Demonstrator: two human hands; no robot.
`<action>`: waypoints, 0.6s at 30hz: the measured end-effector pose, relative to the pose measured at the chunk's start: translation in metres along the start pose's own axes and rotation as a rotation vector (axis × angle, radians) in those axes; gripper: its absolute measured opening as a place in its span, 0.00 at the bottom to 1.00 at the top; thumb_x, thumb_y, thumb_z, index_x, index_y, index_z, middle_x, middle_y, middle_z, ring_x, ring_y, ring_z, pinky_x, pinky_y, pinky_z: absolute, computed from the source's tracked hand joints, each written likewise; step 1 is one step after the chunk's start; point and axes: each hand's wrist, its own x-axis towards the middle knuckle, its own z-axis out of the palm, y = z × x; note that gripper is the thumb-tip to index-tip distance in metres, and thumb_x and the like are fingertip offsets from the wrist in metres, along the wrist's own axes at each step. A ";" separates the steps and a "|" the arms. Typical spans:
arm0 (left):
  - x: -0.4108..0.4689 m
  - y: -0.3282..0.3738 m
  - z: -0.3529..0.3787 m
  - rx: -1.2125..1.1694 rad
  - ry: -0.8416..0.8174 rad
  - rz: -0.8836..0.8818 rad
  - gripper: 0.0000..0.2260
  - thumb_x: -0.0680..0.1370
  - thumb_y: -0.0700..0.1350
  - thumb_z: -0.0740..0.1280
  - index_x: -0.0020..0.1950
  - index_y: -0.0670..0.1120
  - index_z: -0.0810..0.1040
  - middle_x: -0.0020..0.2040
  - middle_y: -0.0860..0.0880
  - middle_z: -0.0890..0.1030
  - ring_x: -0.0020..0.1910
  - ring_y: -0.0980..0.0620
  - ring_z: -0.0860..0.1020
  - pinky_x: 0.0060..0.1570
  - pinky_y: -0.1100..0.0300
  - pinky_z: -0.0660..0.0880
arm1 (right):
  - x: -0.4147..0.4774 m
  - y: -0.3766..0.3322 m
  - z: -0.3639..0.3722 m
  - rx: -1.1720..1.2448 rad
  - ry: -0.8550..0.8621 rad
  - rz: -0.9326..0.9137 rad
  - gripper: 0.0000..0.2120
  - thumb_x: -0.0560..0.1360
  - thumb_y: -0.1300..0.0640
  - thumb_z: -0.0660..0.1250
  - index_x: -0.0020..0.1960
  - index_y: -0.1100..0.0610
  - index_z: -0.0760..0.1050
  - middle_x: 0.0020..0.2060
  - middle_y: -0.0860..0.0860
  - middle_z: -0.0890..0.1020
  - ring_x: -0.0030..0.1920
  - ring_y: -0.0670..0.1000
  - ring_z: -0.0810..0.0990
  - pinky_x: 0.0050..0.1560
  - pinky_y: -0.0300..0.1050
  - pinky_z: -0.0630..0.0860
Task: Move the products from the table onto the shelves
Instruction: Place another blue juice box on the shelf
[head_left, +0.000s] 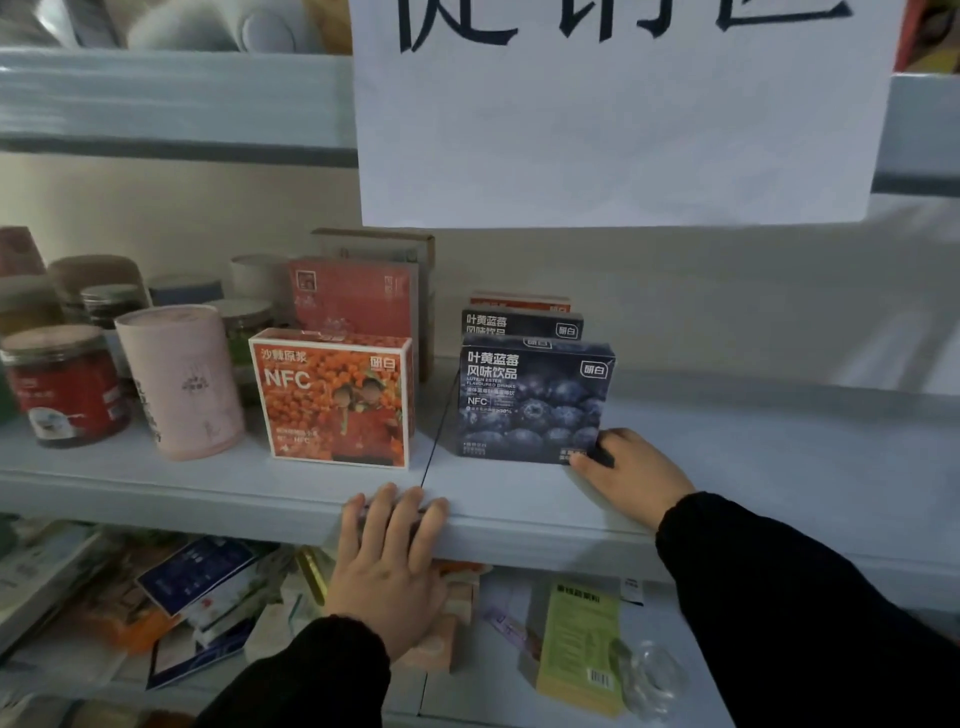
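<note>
A dark blue blueberry drink box stands upright on the middle shelf, in front of a second blue box. My right hand grips its lower right corner, fingers curled round the edge. Left of it stands an orange NFC box. Straight fingers of my left hand rest flat over the front lip of the shelf and hold nothing.
A pink cylinder tin and a red jar stand at the shelf's left with several other jars behind. A white paper sign hangs from the upper shelf. On the lower shelf lie a yellow-green box and mixed packets.
</note>
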 end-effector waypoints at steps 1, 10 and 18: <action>0.000 0.000 0.000 0.003 0.003 -0.004 0.35 0.63 0.49 0.74 0.68 0.43 0.70 0.64 0.39 0.76 0.65 0.32 0.73 0.67 0.30 0.62 | 0.000 0.000 0.001 -0.009 0.000 -0.002 0.22 0.82 0.38 0.59 0.69 0.49 0.74 0.65 0.52 0.74 0.63 0.53 0.76 0.63 0.46 0.71; 0.000 0.002 0.001 0.011 0.028 -0.008 0.34 0.63 0.47 0.73 0.68 0.43 0.70 0.63 0.38 0.76 0.65 0.31 0.72 0.68 0.30 0.62 | -0.002 -0.002 0.000 -0.015 -0.010 -0.008 0.25 0.81 0.35 0.58 0.72 0.47 0.72 0.67 0.51 0.72 0.65 0.53 0.74 0.67 0.46 0.71; 0.000 0.004 0.001 0.034 0.001 -0.018 0.33 0.64 0.47 0.73 0.68 0.42 0.69 0.64 0.38 0.75 0.66 0.31 0.72 0.68 0.30 0.62 | -0.003 -0.001 -0.001 -0.015 -0.010 -0.019 0.25 0.79 0.34 0.60 0.71 0.45 0.73 0.66 0.51 0.73 0.64 0.53 0.75 0.67 0.47 0.71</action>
